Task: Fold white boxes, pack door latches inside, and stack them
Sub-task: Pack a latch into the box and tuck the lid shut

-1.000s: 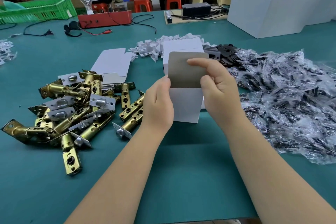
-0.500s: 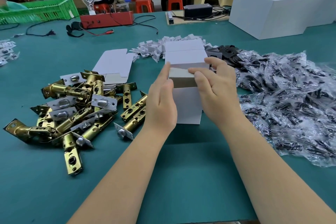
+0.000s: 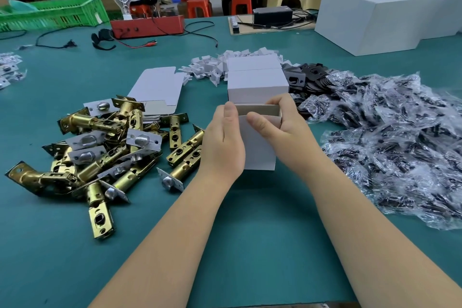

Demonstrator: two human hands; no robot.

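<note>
— Where's the box, and how much room is round it?

— The white box (image 3: 257, 147) stands upright on the green bench (image 3: 250, 245), long axis vertical, open mouth up with the grey inside showing. The left hand (image 3: 222, 142) lies flat against its left wall, fingers straight, gripping nothing. The right hand (image 3: 282, 127) has a closed grip on the box's upper right edge, thumb on the near face and fingers curled over the rim. The near bench is bare down to its front edge.

— And the sides?

— Tight. The pile of brass door latches (image 3: 105, 147) lies just beside the left hand; bagged black parts (image 3: 390, 147) crowd the right. Two closed white boxes (image 3: 257, 82) sit directly behind, touching or nearly so.

— Any writing?

— None I can read; every box face is plain.
</note>
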